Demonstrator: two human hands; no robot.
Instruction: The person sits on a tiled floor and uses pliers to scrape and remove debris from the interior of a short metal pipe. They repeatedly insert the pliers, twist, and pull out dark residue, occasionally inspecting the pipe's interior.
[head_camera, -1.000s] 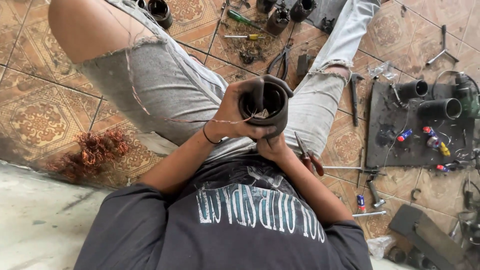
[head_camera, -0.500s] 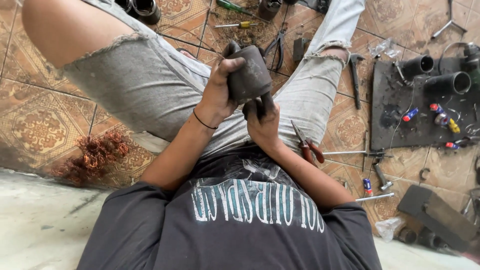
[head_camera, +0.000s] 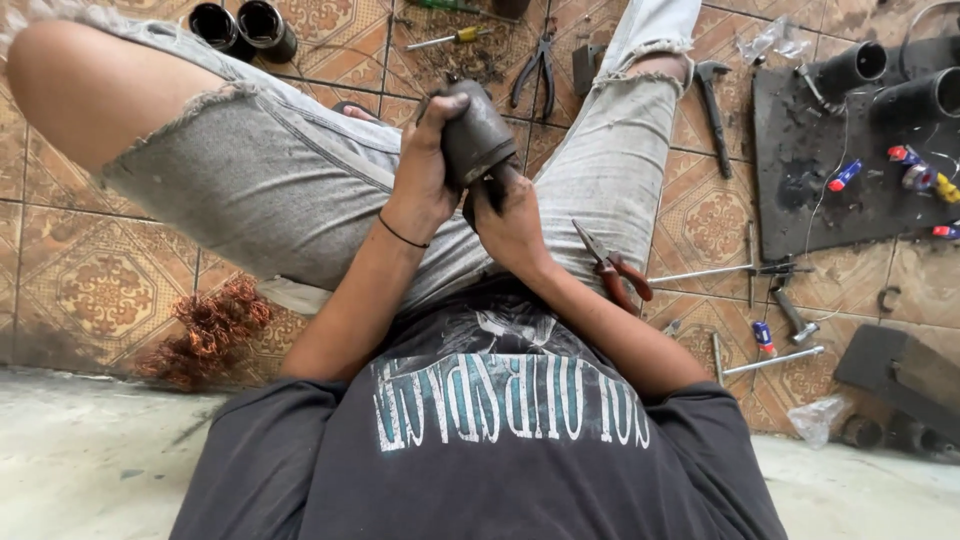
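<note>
A seated person's left hand (head_camera: 425, 180) wraps around a dark cylindrical motor housing (head_camera: 478, 135), held above the lap, its long axis tilted up and away. The right hand (head_camera: 512, 222) closes on its lower end from beneath. Red-handled pliers (head_camera: 612, 268) rest on the thigh; a tangle of copper wire (head_camera: 210, 330) lies on the tiled floor (head_camera: 70, 290).

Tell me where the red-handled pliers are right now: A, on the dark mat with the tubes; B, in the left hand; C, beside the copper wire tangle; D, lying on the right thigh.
D: the red-handled pliers lie on the right thigh, beside the right hand.
</note>
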